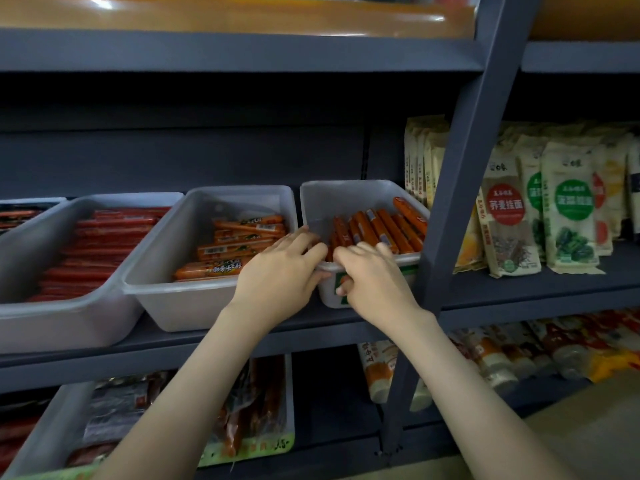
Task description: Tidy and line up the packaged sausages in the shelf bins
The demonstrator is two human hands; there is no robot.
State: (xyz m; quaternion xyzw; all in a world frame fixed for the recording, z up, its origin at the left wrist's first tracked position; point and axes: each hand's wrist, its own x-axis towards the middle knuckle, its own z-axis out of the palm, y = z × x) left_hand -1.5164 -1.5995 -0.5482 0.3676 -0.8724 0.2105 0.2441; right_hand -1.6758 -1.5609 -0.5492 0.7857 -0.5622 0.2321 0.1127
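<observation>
Three translucent bins stand side by side on the middle shelf. The right bin (349, 194) holds several short orange sausages (384, 230) lying roughly parallel. My left hand (284, 268) reaches over its front left corner, fingers curled over the rim beside the sausages. My right hand (372, 271) grips the front rim, fingers curled over the edge and thumb on the bin's outer front wall. The middle bin (162, 258) holds orange labelled sausages (235, 251) stacked crosswise. The left bin (69, 317) is filled with dark red sausages (97, 251).
A grey upright post (460, 202) stands just right of the right bin. Noodle packets (540, 209) line the shelf beyond it. The lower shelf holds another bin of packaged sausages (242, 417) and bottles (519, 355). A shelf board (242, 50) hangs overhead.
</observation>
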